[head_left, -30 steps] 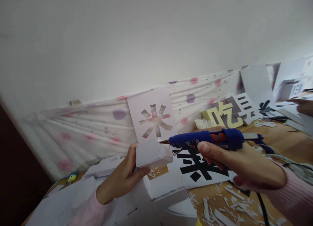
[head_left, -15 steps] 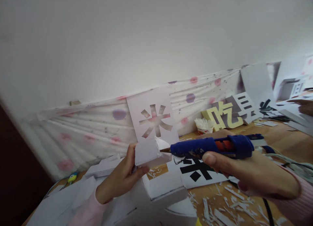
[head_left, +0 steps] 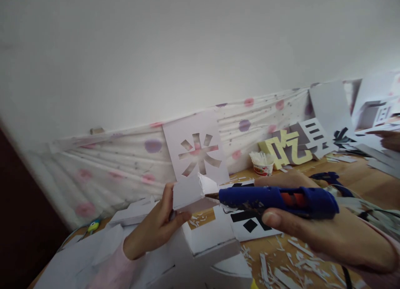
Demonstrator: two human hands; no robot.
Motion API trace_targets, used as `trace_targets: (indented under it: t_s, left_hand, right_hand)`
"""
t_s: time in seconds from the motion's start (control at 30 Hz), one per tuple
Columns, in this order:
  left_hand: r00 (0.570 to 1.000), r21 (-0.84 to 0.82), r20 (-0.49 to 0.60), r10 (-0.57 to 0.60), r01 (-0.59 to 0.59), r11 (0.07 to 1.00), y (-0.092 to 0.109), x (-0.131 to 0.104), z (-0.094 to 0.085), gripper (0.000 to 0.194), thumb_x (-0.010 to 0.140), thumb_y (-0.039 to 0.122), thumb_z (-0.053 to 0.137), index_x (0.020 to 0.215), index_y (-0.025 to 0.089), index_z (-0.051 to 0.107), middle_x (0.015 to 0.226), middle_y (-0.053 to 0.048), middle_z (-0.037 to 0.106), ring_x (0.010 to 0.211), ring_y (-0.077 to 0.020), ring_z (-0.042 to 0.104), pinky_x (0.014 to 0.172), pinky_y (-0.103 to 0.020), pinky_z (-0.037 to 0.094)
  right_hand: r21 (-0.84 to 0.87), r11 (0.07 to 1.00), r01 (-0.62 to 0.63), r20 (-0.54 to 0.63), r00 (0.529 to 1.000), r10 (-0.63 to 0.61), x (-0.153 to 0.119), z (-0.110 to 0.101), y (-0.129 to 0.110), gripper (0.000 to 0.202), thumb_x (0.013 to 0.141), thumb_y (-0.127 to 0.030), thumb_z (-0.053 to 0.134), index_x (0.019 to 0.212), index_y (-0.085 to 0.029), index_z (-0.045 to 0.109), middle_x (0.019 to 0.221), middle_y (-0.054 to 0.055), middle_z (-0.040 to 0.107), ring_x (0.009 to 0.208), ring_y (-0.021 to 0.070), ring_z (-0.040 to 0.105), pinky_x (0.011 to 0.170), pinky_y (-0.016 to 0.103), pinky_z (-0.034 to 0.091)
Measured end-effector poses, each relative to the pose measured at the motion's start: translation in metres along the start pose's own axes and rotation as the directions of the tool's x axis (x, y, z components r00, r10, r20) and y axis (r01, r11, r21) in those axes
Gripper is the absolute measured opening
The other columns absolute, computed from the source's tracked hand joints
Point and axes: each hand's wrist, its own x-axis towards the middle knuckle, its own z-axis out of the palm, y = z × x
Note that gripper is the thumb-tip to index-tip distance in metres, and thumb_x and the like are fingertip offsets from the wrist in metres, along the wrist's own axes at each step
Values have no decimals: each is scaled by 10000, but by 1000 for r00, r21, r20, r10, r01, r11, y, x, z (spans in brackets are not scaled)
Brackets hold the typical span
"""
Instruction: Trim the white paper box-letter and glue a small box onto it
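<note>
My left hand (head_left: pixel 156 228) pinches the side of a white foam-board piece (head_left: pixel 189 195), thumb below and fingers behind it. That piece rises from a larger white board structure (head_left: pixel 209 249) with cut-out openings. My right hand (head_left: pixel 328 234) is wrapped round a blue glue gun (head_left: pixel 250 197), which points left. Its metal tip touches or nearly touches the right edge of the small piece, where a ragged whitish flap stands up. Behind, a white sheet with a cut-out character (head_left: pixel 170 149) leans on the wall covering.
Paper scraps (head_left: pixel 304 260) litter the wooden table beside a sheet with black strokes (head_left: pixel 240 232). Farther back are a cup of glue sticks (head_left: pixel 263 166), yellow cut-out lettering (head_left: pixel 289 149) and another blue glue gun (head_left: pixel 331 178). Another person's hand (head_left: pixel 389 139) reaches in at right.
My right hand and the glue gun have shifted slightly right and down, the gun's rear end dropping. The second blue glue gun shows more behind it. My left hand has barely moved.
</note>
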Motion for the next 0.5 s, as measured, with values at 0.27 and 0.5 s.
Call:
trace_targets:
  t_s: [0.27, 0.5]
  left_hand:
    - [1000, -1, -20, -14, 14, 1000, 1, 1, 0, 480, 947, 445, 491, 1341, 269, 281, 1061, -30, 622, 783, -174, 585, 689, -279, 474]
    - [998, -53, -20, -60, 59, 997, 3, 1, 2, 532, 931, 479, 501, 1360, 258, 278, 1064, -40, 646, 805, -178, 602, 721, -287, 468]
  right_hand:
    - [-141, 989, 49, -34, 998, -55, -3, 3, -9, 478, 849, -657, 561, 584, -265, 623, 463, -6, 487, 420, 153, 483, 386, 287, 312]
    - [-244, 963, 114, 31, 993, -110, -9, 8, -9, 455, 849, -593, 618, 583, -233, 541, 492, -26, 515, 404, 114, 452, 383, 273, 319]
